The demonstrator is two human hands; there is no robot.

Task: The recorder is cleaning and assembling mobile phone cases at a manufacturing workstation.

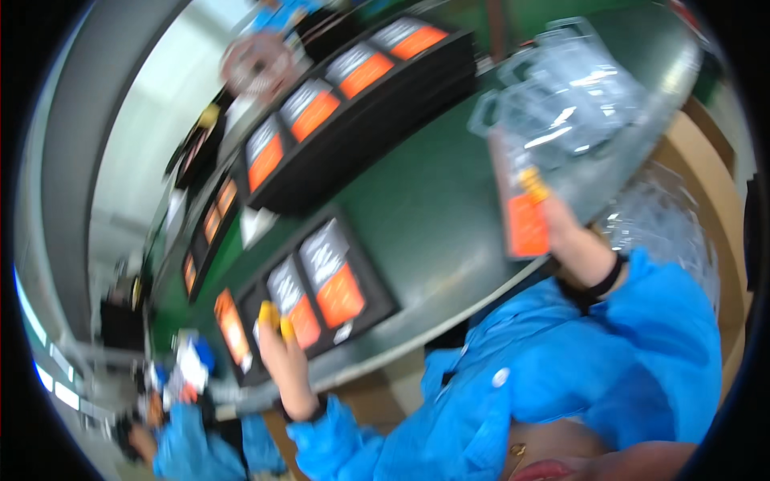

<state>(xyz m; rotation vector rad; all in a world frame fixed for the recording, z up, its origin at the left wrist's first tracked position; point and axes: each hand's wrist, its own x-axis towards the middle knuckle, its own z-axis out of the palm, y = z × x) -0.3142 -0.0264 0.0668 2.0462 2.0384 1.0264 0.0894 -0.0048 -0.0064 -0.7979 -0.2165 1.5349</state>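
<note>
My right hand point(561, 228), with yellow covers on its fingertips, is closed on a flat orange-and-grey packet point(528, 228) above the table's near right edge. The packet stands close beside a pile of clear plastic pieces point(573, 96). At the left, my left hand point(281, 361) reaches over a black tray point(373, 301) with its yellow-tipped fingers apart and nothing visible in them. Three orange-and-grey packets lie in this tray: one at its left end point(233, 329), one beside my fingers point(301, 317) and one to the right point(335, 272). Motion blurs the fine detail.
A thick black tray or stack point(361, 128) with several like packets stands farther back on the green table point(417, 192). Another dark tray point(210, 224) lies at the far left. A carton with clear plastic point(662, 220) is at my right. A co-worker in blue point(192, 445) is at lower left.
</note>
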